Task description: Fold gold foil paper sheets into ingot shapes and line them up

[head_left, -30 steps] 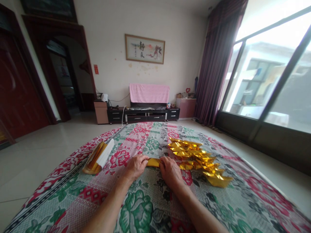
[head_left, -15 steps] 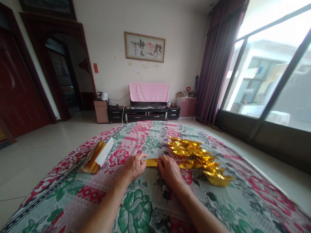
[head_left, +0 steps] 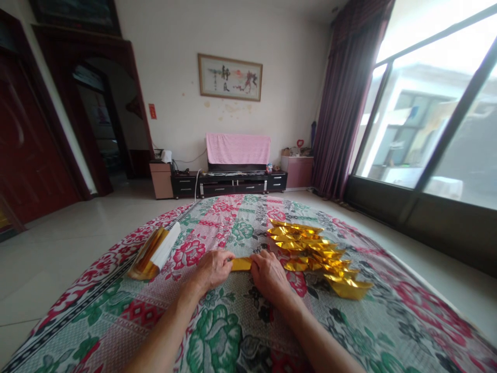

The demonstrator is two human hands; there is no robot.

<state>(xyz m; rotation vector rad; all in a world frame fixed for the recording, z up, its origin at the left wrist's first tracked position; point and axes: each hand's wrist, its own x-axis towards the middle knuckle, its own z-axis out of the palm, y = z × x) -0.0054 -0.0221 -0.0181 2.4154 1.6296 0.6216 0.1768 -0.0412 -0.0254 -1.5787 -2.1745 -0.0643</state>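
A narrow folded strip of gold foil paper [head_left: 241, 264] spans the gap between my two hands, low over the patterned cloth. Its left end is pinched in my left hand [head_left: 214, 268], whose fingers are closed. My right hand [head_left: 269, 270] grips the other end, and the fingers there hide that part of the strip. Just right of my right hand lie several folded gold paper ingots [head_left: 310, 246], set in overlapping rows. To the left rests an opened packet of gold paper sheets [head_left: 149, 256] with a white side.
A floral cloth [head_left: 217, 336] in red, green and grey covers the rounded table. Beyond its far edge stands a low black cabinet [head_left: 233, 186], with a pink cloth [head_left: 238, 148] draped over something on top. A purple curtain [head_left: 334, 103] and large window are on the right.
Both hands keep hold of the gold paper strip; the strip looks slightly wider now. The view has shifted a little. The ingots and the packet stay where they were.
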